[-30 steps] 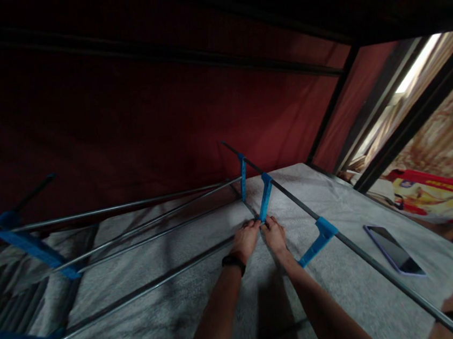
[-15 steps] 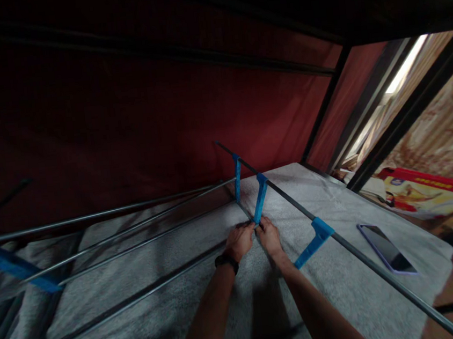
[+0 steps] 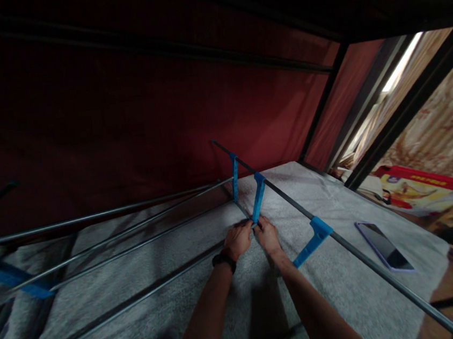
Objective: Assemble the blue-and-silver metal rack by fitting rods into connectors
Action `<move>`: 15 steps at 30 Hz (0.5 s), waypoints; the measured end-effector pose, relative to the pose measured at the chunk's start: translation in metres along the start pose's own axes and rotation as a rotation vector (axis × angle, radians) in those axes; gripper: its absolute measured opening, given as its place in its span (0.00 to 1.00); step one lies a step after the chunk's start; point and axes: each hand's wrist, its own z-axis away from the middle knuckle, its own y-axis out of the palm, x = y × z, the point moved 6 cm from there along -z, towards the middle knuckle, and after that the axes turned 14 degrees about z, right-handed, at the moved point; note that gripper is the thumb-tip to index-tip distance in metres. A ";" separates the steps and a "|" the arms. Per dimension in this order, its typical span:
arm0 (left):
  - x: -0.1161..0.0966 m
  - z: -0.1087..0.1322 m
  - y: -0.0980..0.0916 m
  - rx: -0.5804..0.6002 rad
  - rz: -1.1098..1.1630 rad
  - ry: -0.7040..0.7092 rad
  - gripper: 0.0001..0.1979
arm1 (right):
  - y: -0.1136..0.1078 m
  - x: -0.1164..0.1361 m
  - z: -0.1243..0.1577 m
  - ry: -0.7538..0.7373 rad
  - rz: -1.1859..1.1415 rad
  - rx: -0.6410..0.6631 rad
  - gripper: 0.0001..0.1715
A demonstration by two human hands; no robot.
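Observation:
Metal tubes joined by blue plastic brackets form a rack frame lying on a pale fuzzy cover. My left hand (image 3: pixel 237 240), with a dark band at its wrist, is closed at the lower end of the middle blue bracket (image 3: pixel 258 197), where a metal tube (image 3: pixel 150 292) comes in from the left. Beside it, my right hand (image 3: pixel 266 235) grips the same bracket end from the other side; its fingertips are partly hidden. Another blue bracket (image 3: pixel 313 241) slants down next to my right forearm. A long tube (image 3: pixel 392 280) runs along the bracket tops.
A phone (image 3: pixel 384 246) lies on the pale cover (image 3: pixel 343 281) at the right. Dark red sheeting (image 3: pixel 157 128) and black posts stand behind. Beyond the right edge is a red and yellow box (image 3: pixel 426 187). More blue brackets (image 3: pixel 15 275) are at the left.
Both hands stay at the lower end of the middle bracket, nearly unmoved. The whole view has shifted slightly, so things appear a little farther left.

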 end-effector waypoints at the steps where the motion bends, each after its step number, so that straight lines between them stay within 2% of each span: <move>1: 0.000 0.000 -0.001 0.000 0.001 0.006 0.24 | 0.000 -0.001 0.000 0.004 -0.009 0.007 0.20; 5: -0.002 0.000 -0.001 0.000 -0.003 0.001 0.23 | 0.002 -0.003 -0.001 0.019 -0.026 0.028 0.22; 9: -0.002 0.000 0.000 -0.038 -0.049 -0.065 0.18 | 0.005 -0.007 -0.001 0.026 -0.032 0.047 0.23; 15: 0.001 -0.003 -0.003 -0.043 -0.030 -0.058 0.19 | 0.008 -0.012 -0.002 0.013 -0.088 0.032 0.21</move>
